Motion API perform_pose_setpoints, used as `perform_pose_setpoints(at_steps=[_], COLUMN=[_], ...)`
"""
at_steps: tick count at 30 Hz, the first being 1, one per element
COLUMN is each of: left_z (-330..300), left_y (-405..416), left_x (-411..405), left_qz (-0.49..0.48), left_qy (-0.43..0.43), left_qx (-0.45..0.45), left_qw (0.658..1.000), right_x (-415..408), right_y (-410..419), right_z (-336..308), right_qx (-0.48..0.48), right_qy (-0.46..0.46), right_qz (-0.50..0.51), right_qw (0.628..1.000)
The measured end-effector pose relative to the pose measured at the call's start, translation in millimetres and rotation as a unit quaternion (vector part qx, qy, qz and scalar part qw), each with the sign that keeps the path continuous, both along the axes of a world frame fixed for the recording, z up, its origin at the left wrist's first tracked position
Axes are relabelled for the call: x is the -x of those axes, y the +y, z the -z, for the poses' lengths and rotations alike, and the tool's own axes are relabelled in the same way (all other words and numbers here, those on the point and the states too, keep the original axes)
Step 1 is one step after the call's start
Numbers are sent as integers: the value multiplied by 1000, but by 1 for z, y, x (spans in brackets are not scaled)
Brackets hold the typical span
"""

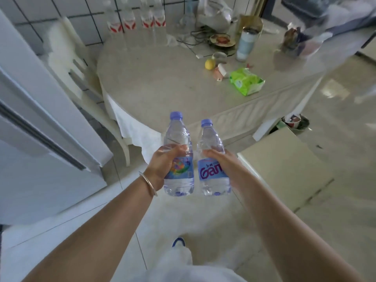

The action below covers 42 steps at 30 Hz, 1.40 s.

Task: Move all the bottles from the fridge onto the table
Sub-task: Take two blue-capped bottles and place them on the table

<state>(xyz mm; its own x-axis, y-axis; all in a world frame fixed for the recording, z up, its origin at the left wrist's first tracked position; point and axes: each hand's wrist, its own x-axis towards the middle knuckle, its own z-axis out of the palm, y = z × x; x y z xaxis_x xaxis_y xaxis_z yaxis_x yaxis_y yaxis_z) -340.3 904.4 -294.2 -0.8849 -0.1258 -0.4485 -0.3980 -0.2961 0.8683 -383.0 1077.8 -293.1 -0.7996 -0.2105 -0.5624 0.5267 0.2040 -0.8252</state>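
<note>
My left hand (162,161) grips a clear water bottle (179,139) with a purple cap and blue label, held upright. My right hand (219,159) grips a second purple-capped bottle (209,174) beside it. Both bottles hang over the floor, just short of the near edge of the round table (162,82). Several clear bottles with red labels (136,23) stand at the table's far left side, by the tiled wall. The white fridge (30,119) is at my left; its inside is out of view.
On the table lie a lemon (209,64), a green packet (246,81), a tall tumbler (247,41), a plate of food (221,39), cables and bags. A cream chair (81,74) stands left of the table, a stool (284,169) at the right, a bin (293,122) beyond it.
</note>
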Motion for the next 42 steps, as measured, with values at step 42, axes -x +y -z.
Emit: perform_pose_setpoints(at_steps=[42], left_z=[28], left_y=[-271], left_x=[474], left_qz=[-323], left_qy=[-22], left_qx=[131], left_qw=[937], right_x=[549], right_y=[-337], right_z=[18], right_qx=[-17], right_qy=[75], right_qz=[-220], right_qw=[972])
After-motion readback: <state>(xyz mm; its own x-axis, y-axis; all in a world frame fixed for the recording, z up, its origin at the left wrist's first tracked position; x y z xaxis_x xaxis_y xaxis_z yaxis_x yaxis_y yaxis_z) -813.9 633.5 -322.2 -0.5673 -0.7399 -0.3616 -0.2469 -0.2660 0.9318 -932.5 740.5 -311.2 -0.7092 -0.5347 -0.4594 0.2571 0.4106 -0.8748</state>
